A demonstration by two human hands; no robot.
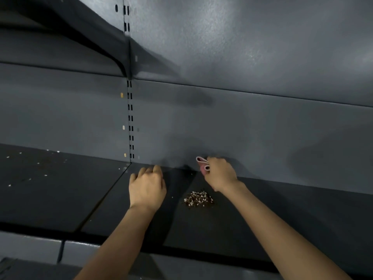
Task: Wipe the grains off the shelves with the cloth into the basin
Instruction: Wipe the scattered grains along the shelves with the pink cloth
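A small heap of brown and white grains (198,199) lies on the dark grey shelf (282,215), between my two forearms. My right hand (221,173) grips a folded pink cloth (202,163) at the back of the shelf, where the shelf meets the rear panel, just beyond the heap. My left hand (147,187) rests on the shelf to the left of the heap, fingers curled under, holding nothing that I can see. No basin is in view.
Scattered light grains (30,168) dot the neighbouring shelf section on the left. A slotted upright (130,122) divides the rear panels. Another shelf (242,37) hangs overhead. The shelf's front edge (201,253) runs below my forearms.
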